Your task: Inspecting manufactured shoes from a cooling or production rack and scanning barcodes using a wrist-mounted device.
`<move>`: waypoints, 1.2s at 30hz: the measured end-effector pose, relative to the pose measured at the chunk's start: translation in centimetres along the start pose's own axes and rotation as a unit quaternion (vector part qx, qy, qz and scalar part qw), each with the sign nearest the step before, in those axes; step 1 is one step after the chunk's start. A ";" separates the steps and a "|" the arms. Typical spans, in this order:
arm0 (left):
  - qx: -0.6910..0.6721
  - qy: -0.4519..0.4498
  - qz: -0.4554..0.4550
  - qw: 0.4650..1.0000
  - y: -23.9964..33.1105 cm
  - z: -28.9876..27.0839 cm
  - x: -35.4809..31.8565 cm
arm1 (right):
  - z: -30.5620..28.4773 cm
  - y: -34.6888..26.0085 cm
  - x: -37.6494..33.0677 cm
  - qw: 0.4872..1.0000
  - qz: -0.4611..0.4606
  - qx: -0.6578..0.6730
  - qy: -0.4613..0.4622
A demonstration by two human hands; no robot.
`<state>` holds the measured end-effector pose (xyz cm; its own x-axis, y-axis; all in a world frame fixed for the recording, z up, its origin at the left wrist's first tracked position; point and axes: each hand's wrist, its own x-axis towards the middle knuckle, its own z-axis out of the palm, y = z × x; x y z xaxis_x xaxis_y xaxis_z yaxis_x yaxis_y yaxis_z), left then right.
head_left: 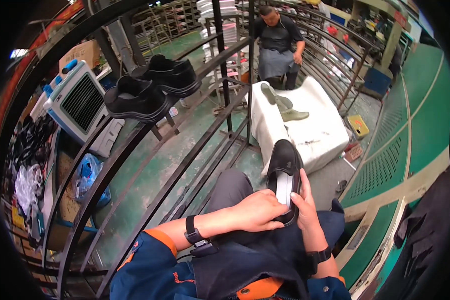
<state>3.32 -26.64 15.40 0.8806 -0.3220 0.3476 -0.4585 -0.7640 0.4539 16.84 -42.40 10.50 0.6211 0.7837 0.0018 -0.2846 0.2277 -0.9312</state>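
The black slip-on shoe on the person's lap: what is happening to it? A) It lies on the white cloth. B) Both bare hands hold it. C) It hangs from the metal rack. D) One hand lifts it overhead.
B: the left hand and the right hand both grip the black slip-on shoe over the lap.

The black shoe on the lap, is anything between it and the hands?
No. Both hands are already on the black shoe: the left hand presses into its opening over the pale insole, and the right hand cups its side. Nothing lies between.
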 end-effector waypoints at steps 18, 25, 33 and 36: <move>0.494 0.353 -0.163 0.778 -15.8 -23.8 8.8 | -3.7 -1.2 -1.0 0.994 0.082 0.068 0.031; 0.512 0.197 -0.368 0.751 -21.4 -20.7 6.9 | -4.9 0.5 -2.3 0.987 0.134 0.086 0.035; 0.444 0.128 -0.306 0.832 -20.7 -16.3 5.3 | -5.1 1.2 -1.8 0.983 0.146 0.104 0.046; 0.425 0.130 -0.333 0.832 -18.5 -16.1 5.9 | -5.7 1.5 -1.8 0.981 0.153 0.105 0.051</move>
<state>15.06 -5.37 22.26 0.7999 0.3774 0.4666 0.4669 -0.8798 -0.0887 19.46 -46.77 6.98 0.5493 0.7749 -0.3128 -0.6071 0.1128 -0.7866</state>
